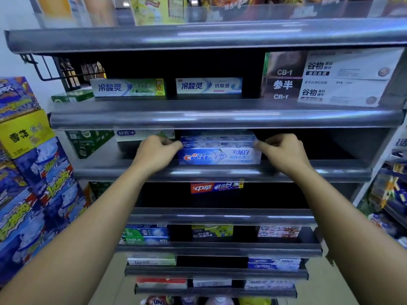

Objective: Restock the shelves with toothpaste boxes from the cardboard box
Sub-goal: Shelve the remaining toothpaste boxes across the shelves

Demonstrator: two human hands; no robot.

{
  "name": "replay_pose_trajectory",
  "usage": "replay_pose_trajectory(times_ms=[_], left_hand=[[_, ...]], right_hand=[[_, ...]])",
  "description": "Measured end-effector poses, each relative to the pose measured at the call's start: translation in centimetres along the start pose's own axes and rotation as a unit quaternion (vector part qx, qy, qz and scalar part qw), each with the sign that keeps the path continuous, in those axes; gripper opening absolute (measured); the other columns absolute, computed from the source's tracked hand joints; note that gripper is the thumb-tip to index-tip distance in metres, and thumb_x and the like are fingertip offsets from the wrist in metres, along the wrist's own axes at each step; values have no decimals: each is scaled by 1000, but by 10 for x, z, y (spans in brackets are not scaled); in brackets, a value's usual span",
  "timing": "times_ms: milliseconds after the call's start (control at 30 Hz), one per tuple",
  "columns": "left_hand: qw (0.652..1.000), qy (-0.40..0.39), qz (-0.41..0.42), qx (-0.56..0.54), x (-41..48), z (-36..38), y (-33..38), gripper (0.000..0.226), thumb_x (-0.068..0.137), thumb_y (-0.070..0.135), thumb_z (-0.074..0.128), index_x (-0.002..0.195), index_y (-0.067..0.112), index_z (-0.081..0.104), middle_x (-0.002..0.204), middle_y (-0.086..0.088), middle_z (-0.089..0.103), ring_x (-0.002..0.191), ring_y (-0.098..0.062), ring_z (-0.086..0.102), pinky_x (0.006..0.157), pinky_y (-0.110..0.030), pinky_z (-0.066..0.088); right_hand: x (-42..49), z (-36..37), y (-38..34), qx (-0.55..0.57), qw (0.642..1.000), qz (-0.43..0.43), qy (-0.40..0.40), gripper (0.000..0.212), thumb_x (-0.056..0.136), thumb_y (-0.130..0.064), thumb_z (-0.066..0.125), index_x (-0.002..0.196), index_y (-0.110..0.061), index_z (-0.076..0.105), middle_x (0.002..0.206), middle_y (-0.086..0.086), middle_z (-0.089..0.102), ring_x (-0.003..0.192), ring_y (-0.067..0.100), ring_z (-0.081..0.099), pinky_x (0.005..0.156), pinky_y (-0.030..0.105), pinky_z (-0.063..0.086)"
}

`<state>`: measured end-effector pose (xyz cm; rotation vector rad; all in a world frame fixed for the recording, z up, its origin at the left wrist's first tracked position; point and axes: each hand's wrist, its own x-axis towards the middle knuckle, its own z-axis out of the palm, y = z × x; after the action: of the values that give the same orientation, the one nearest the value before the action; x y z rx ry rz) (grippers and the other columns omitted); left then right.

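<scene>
Both hands were at the stack of Crest toothpaste boxes (219, 150) on the middle shelf (220, 171). Left hand (154, 154) had its fingers curled and gripped the stack's left end. Right hand (282, 151) gripped the right end the same way. The stack sat at the shelf's front lip. A red toothpaste box (217, 187) sat on the shelf below.

Cool overhead light leaves streaks of glare on the grey shelf rails (220, 117). The recesses behind them lie in deep shadow. The picture's edges bow and blur.
</scene>
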<state>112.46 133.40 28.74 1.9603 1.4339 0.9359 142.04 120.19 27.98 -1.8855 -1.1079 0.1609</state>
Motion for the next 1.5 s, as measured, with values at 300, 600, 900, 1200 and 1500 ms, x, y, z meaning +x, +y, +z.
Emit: replay_pose_trajectory(times_ms=[300, 600, 900, 1200, 1500], left_hand=[[994, -67, -49, -75, 33, 15, 20, 32, 102, 42, 55, 124, 23, 68, 127, 1, 61, 99, -15, 60, 89, -31, 43], [976, -2, -66, -205, 32, 20, 25, 27, 104, 13, 42, 118, 16, 65, 130, -8, 62, 112, -24, 56, 102, -39, 43], [974, 10, -13, -225, 29, 19, 10, 12, 89, 15, 72, 100, 18, 74, 107, 0, 75, 105, -22, 68, 94, -37, 54], [992, -69, 40, -96, 16, 8, 6, 60, 55, 37, 90, 110, 21, 72, 108, 6, 75, 102, -14, 70, 94, -33, 54], [998, -50, 30, -38, 22, 14, 4, 58, 66, 24, 95, 117, 12, 68, 115, -3, 73, 105, -24, 69, 101, -46, 54]], right_hand=[[43, 20, -18, 62, 993, 57, -87, 30, 103, -40, 52, 115, -16, 65, 130, 14, 65, 109, 30, 60, 92, 37, 45], [43, 18, -19, 214, 974, 64, -50, 25, 101, -9, 45, 121, -14, 60, 128, 11, 64, 114, 29, 58, 107, 44, 46], [28, 11, -8, 214, 976, 1, -32, 10, 88, -8, 64, 85, -16, 69, 87, -6, 72, 82, 16, 64, 74, 29, 51], [17, 3, -6, 185, 975, -42, -120, 48, 70, -7, 89, 112, -18, 69, 108, -5, 75, 100, 11, 70, 84, 25, 53], [18, 8, -11, 75, 994, -15, -82, 72, 63, -6, 95, 126, -5, 60, 125, 10, 67, 114, 30, 63, 103, 43, 51]])
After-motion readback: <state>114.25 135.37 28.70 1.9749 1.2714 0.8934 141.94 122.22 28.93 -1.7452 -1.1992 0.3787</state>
